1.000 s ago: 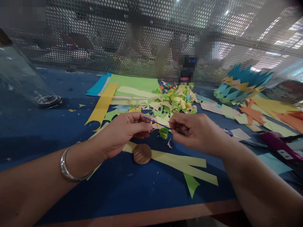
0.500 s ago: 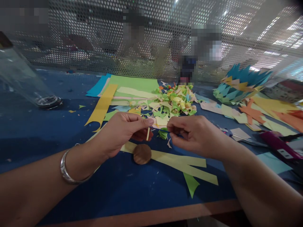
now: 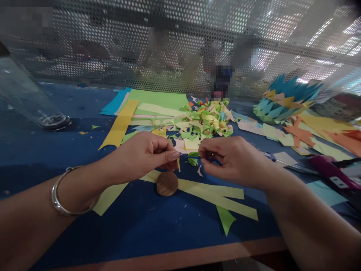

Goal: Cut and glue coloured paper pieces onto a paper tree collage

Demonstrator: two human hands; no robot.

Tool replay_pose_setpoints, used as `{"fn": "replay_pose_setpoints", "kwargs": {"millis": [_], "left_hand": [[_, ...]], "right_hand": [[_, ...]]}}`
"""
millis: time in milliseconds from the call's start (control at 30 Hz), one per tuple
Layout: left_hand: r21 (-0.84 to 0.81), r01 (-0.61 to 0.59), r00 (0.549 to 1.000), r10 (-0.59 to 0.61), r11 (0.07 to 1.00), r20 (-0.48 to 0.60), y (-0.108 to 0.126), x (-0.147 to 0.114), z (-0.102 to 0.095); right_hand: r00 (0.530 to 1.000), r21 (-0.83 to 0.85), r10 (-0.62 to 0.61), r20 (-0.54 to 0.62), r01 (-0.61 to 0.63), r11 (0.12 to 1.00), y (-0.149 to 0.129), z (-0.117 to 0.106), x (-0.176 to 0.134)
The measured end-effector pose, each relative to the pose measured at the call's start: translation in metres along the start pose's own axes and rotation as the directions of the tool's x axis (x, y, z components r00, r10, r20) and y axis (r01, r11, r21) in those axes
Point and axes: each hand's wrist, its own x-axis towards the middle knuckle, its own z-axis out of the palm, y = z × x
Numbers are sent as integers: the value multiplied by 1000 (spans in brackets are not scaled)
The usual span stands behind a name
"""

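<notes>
Pinched between the thumb and fingers of my left hand (image 3: 155, 152) is a narrow yellow paper strip (image 3: 178, 165), whose end hangs down edge-on. My right hand (image 3: 225, 160) is closed around a thin blue stick (image 3: 193, 157), and its tip points left toward the strip. The stick's tip and the strip look very near each other; I cannot tell whether they touch. Below the hands, a round brown disc (image 3: 167, 184) lies on pale yellow paper strips (image 3: 214, 194). A green scrap (image 3: 225, 220) sits partly under those strips.
A heap of paper curls and scraps (image 3: 211, 120) lies behind my hands, with coloured sheets (image 3: 158, 98) to its left. A glass bottle (image 3: 31, 99) is at far left. On the right are a spiky paper bowl (image 3: 284, 101), orange strips and a purple power strip (image 3: 332, 171).
My left hand has drawn slightly left and away from my right hand, so the gap between them is wider. The yellow strip has tilted. My right hand has barely moved.
</notes>
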Motion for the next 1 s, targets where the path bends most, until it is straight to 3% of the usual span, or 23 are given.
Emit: {"fn": "replay_pose_setpoints", "kwargs": {"millis": [467,1000], "left_hand": [[-26,-103,995,102,994,-16,-3,2,-8],[-247,-32,999,38,968,18,-14,6,-8]], "right_hand": [[995,49,-92,-35,94,994,2,-1,-1],[995,139,-98,-4,98,986,1,-3,-1]]}}
